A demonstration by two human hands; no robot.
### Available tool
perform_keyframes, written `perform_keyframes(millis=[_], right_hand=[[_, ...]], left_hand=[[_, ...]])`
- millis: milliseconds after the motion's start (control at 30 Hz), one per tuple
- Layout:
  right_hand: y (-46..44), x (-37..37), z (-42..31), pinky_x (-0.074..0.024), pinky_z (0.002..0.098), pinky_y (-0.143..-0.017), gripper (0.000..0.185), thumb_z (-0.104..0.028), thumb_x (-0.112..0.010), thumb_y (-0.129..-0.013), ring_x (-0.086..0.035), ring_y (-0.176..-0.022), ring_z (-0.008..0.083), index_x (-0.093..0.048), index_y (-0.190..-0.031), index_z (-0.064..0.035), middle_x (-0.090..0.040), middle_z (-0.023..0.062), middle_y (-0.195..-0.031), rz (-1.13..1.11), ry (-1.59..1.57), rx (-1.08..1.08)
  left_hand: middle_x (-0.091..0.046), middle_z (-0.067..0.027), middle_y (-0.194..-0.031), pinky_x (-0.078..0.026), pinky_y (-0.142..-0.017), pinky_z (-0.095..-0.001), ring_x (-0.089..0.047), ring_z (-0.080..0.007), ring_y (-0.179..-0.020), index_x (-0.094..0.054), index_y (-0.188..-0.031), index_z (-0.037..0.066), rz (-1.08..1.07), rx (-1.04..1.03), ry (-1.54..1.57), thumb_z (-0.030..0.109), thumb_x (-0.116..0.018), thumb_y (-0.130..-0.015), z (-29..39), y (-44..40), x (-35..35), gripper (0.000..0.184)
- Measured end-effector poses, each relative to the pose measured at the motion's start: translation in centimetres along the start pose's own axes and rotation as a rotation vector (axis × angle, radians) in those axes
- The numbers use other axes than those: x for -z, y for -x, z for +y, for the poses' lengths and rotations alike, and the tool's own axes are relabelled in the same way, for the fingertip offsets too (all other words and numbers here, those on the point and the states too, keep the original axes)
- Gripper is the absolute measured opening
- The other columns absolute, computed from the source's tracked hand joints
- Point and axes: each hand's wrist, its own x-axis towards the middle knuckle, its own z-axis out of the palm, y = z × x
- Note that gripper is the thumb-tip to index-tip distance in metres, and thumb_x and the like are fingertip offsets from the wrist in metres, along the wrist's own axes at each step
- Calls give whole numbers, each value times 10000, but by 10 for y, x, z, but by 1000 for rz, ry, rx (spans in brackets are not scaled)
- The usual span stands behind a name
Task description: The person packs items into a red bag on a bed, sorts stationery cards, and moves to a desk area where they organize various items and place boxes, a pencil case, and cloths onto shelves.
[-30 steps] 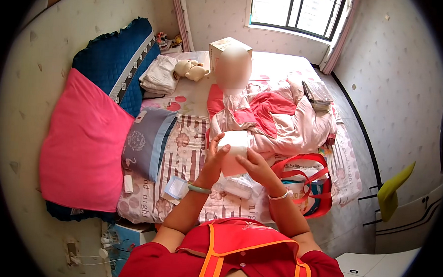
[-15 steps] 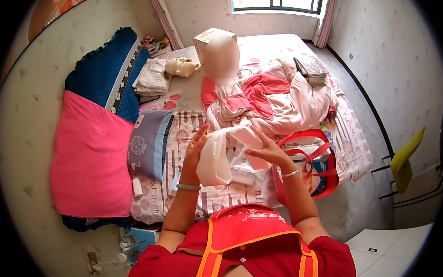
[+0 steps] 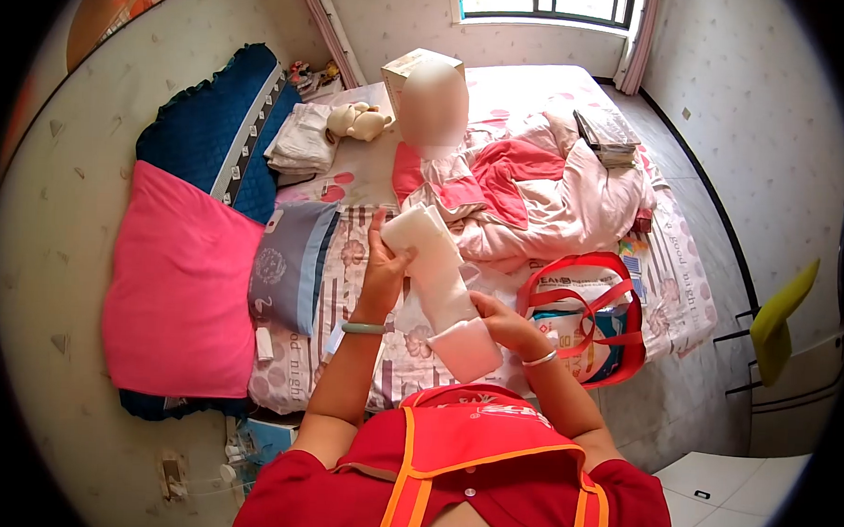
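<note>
A long, soft white folded strip (image 3: 442,287), like a pad or cloth, is stretched between my hands above the bed. My left hand (image 3: 382,271) closes on its upper end, thumb across the front. Lower down, my right hand (image 3: 505,324) grips the right edge near the wider, folded bottom end. The strip slants from upper left to lower right. Beneath it lies the patterned bedsheet (image 3: 406,309). To the right of my right hand stands a red-trimmed clear bag (image 3: 628,359) with packages inside.
Beyond my hands, a blurred-headed figure (image 3: 434,111) is by a box (image 3: 401,72) and a pink-and-white quilt (image 3: 555,189). Left are a grey-blue pillow (image 3: 292,268), a pink cloth (image 3: 179,292) and a plush toy (image 3: 359,122). A yellow-green chair (image 3: 781,322) stands right.
The white strip has gone from a bulky, looped shape to a longer, flatter one. My left hand turned round its upper end; my right hand moved lower with the bottom end.
</note>
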Motion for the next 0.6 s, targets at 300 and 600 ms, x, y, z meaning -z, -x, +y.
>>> perform_keyframes(millis=[300,600], right_hand=[[14,5,-14,-484,307,-839,490,-54,-582,-817,-578,-999,165,-410,-1273,-6,-557,93,-1149,75,-318,31],[14,-7,-33,-485,316,-850,434,-205,-510,-903,-569,-1009,181,-379,-1279,-30,-520,97,-1176,164,-690,110]], left_hand=[[-511,-172,-1151,-432,-886,-329,-542,-271,-1020,-204,-1408,103,-108,-388,-697,-60,-523,-824,0,2,-21,685],[-609,-174,-964,-396,-915,-402,-574,-300,-966,-440,-1287,49,-407,-708,-1151,-76,-509,-738,-10,10,-21,567]])
